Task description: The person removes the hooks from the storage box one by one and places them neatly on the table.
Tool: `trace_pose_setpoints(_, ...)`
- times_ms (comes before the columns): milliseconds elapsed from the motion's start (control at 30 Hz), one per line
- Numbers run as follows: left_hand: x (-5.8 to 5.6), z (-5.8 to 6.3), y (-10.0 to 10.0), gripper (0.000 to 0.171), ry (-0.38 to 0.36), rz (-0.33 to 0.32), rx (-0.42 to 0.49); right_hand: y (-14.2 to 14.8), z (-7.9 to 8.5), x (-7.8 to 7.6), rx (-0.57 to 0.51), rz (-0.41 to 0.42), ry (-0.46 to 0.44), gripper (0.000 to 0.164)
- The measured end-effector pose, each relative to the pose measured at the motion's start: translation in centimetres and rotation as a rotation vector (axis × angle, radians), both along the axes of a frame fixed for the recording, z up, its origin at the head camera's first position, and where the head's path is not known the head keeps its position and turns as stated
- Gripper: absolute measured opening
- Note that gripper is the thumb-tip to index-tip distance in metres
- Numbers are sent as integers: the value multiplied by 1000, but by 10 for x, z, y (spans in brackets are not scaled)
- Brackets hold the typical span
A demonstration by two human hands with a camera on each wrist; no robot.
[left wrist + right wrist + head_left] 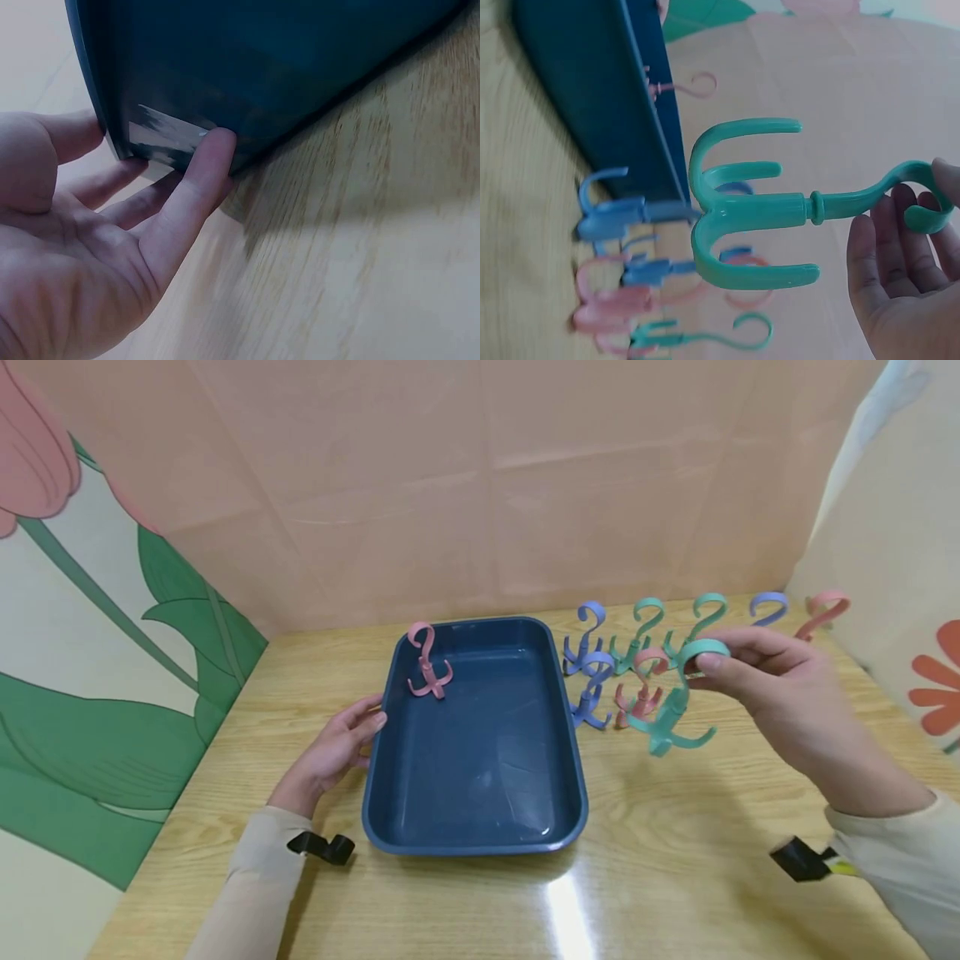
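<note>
My right hand (pixel 787 693) pinches the curved top of a green multi-prong hook hanger (pixel 667 718) between thumb and fingers. The hanger dangles above the table, prongs down, to the right of the dark blue tray (pixel 480 852). In the right wrist view, the green hanger's (pixel 757 210) upturned prongs and collared stem show clearly. My left hand (pixel 337 756) holds the tray's left side. Seen from the left wrist, the thumb is at the rim and the fingers press the outer wall (pixel 262 67). A pink hook hanger (pixel 431 677) stands inside the tray's far left corner.
Right of the tray stand several hook hangers, among them a blue one (pixel 583 647), a green one (pixel 637 647) and a pink one (pixel 636 703). Another pink hanger (pixel 825 606) is partly hidden behind my right hand. A peach-coloured sheet (pixel 450 510) rises behind the wooden table (pixel 315 668).
</note>
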State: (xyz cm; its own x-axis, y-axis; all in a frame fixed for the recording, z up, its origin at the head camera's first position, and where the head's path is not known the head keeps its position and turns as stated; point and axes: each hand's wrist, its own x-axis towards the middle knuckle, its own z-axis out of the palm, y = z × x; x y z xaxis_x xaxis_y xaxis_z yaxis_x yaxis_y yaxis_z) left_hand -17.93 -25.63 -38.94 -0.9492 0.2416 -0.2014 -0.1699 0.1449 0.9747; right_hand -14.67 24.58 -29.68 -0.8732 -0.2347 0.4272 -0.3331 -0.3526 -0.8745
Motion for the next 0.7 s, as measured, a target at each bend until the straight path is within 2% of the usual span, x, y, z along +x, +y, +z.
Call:
trace_pose_setpoints(167,0,0,0,58,0,-3,-2,24,-10,-1,-37,12,-16,29)
trace_pose_setpoints(500,1,2,0,58,5,-1,-10,51,-21,-7,1,-89,-79,31)
trace_pose_setpoints(700,1,2,1,59,-1,0,-5,60,-34,-21,-42,-56,-80,28)
